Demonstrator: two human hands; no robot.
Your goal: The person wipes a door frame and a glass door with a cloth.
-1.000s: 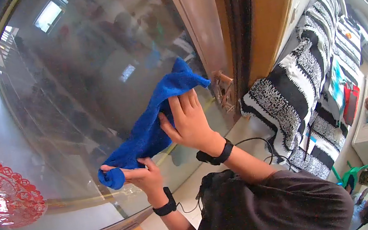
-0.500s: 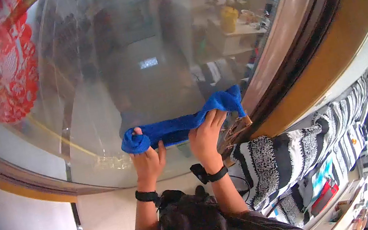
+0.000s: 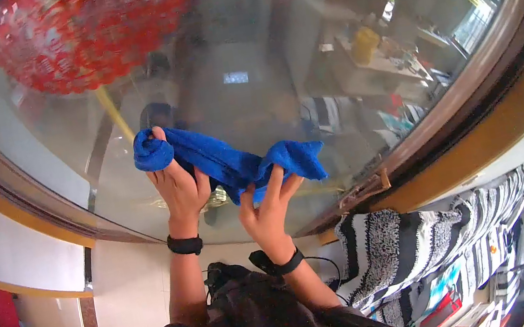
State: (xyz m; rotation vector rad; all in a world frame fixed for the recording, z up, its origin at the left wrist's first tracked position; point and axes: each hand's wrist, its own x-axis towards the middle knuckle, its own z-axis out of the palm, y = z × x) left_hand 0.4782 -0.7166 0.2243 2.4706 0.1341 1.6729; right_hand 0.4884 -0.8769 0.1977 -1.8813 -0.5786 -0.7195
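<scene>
A blue cloth (image 3: 216, 157) stretches between my two hands against a large glass pane (image 3: 253, 113). At its left end my left hand (image 3: 178, 190) grips the cloth, with a rolled part of it wrapped around the fingers. My right hand (image 3: 270, 217) holds the right part, its fingertips pressed into folds that partly hide them. The cloth's right end sticks out past those fingers. Both wrists wear black bands.
A red lace-like decoration (image 3: 81, 38) is on the glass at the upper left. A brown frame (image 3: 438, 141) borders the pane. Striped black-and-white fabric (image 3: 387, 246) lies at the lower right. A metal handle (image 3: 367, 192) is on the frame's right part.
The view has turned, and the red decoration now sits higher and farther right. Both hands still hold the cloth; its left end is now higher than its right.
</scene>
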